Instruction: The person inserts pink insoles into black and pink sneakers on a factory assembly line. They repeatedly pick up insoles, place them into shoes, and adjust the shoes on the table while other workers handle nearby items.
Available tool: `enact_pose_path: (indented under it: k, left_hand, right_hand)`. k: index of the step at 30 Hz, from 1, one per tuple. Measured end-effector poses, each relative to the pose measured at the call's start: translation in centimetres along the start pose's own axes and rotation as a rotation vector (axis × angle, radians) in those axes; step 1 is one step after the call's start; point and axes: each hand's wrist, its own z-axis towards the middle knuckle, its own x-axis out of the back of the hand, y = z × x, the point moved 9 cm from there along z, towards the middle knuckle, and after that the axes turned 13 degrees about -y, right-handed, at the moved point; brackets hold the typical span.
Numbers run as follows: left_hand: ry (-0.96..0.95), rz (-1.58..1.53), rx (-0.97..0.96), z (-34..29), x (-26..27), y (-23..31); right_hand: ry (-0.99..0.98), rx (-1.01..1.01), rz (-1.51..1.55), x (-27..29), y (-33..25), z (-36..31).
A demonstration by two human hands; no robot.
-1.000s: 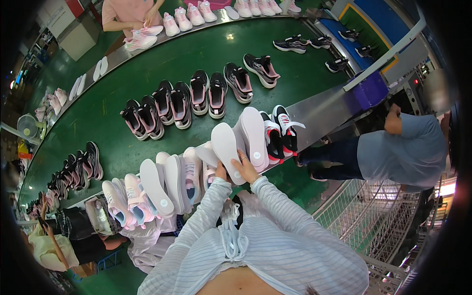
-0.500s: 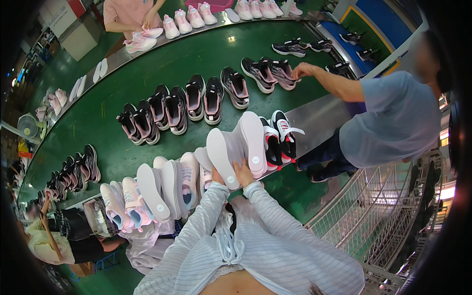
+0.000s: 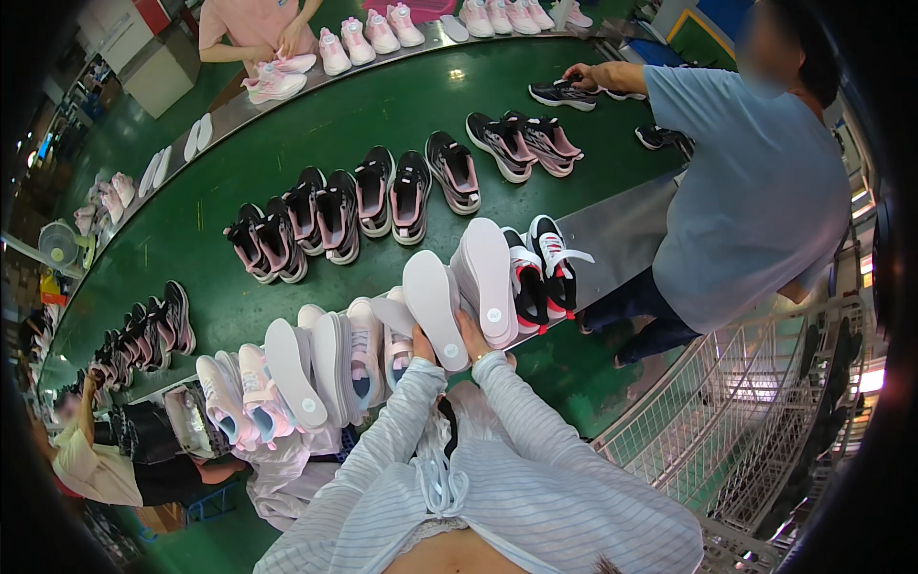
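My left hand (image 3: 422, 346) is closed around the lower end of a pale grey insole (image 3: 432, 301), held upright in front of me. Another pale insole pokes out to its left, behind it. My right hand (image 3: 469, 340) sits between that insole and a thick stack of insoles (image 3: 486, 277), its fingers partly hidden against them. The stack stands on edge with a round white sticker near the heel. Close to my left hand are white and pink shoes (image 3: 364, 349) with more upright insoles (image 3: 297, 373) among them. Right of the stack stand black, white and red shoes (image 3: 549, 258).
Black and pink shoes (image 3: 411, 196) line the green conveyor belt (image 3: 363, 110). A co-worker in a blue shirt (image 3: 755, 182) leans over its right end, above a wire rack (image 3: 688, 411). Another person in pink (image 3: 253, 29) handles shoes across the belt.
The insoles fanned between my hands have closed up, leaving a gap beside the front insole. The blue-shirted co-worker has reached farther across to a black shoe. The belt shoes shifted slightly left.
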Motion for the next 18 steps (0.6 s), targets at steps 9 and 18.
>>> enact_pose_path:
  k: [9, 18]
  left_hand:
    - [0.048, 0.087, 0.053, -2.2, -2.5, -1.0]
    - [-0.016, 0.352, -0.259, -9.9, -2.8, 3.5]
  right_hand:
    - [-0.08, 0.011, -0.031, 0.7, 5.0, 1.2]
    - [0.269, 0.033, -0.287, 5.5, -3.1, -11.8]
